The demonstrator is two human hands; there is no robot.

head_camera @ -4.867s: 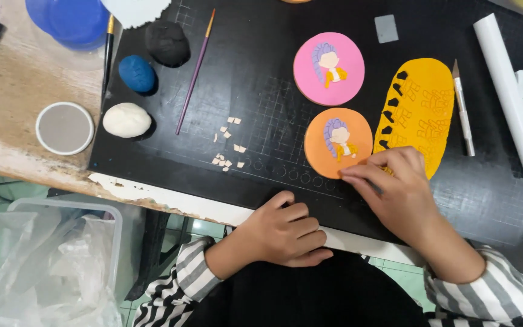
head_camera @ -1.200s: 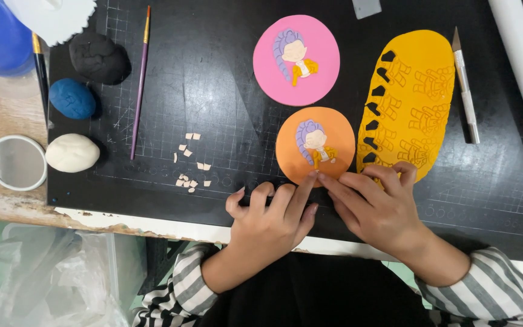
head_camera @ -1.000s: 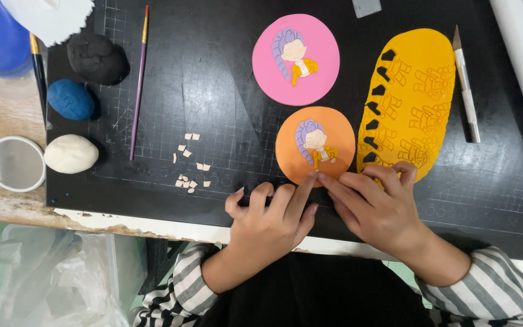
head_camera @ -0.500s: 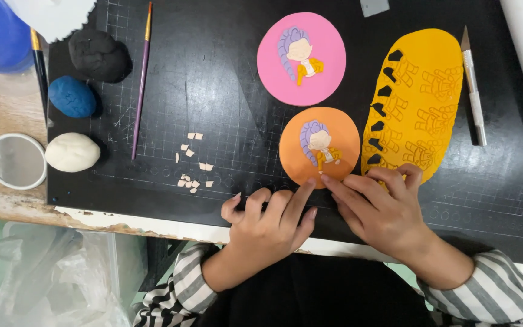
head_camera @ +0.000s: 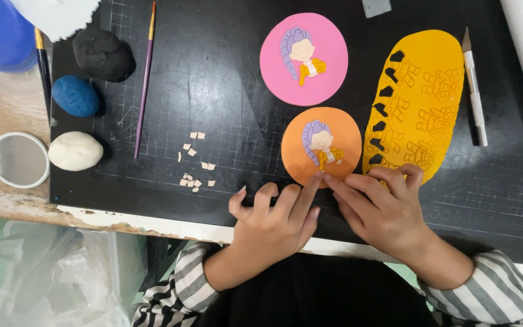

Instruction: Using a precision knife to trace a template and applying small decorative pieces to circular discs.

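While both hands work at the near edge of the black cutting mat (head_camera: 225,91), the left hand (head_camera: 270,227) and right hand (head_camera: 382,209) meet fingertip to fingertip on the lower rim of the orange disc (head_camera: 346,136), which lies flat near the mat's middle with a small purple-haired figure on it; fingers are loosely curled and pressing, closed round nothing I can make out. Above the orange disc sits a pink disc (head_camera: 334,42) with a similar figure, right of it a yellow clay sheet (head_camera: 437,60) and craft knife (head_camera: 474,91); left of it lie tan scraps (head_camera: 195,163), a purple brush (head_camera: 143,79), and black (head_camera: 101,53), blue (head_camera: 75,95) and white clay lumps (head_camera: 75,150).
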